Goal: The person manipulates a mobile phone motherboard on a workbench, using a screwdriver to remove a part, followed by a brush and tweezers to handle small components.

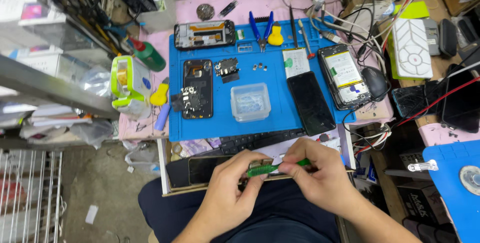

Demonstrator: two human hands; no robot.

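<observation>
Green-handled tool (pixel 274 167) being gripped below the blue mat (pixel 220 123).
It is being pinched by left hand (pixel 234 183) and right hand (pixel 315 173).

black phone screen (pixel 311 102) on blue mat (pixel 220 125), clear plastic box (pixel 250 102)

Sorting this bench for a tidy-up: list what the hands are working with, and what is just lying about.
In hand:
- green-handled tool, gripped by left hand and right hand
- small part pinched by the left hand; too hidden to identify

Lying about on the blue mat:
- clear plastic box
- black phone
- opened phone
- blue-handled pliers
</observation>
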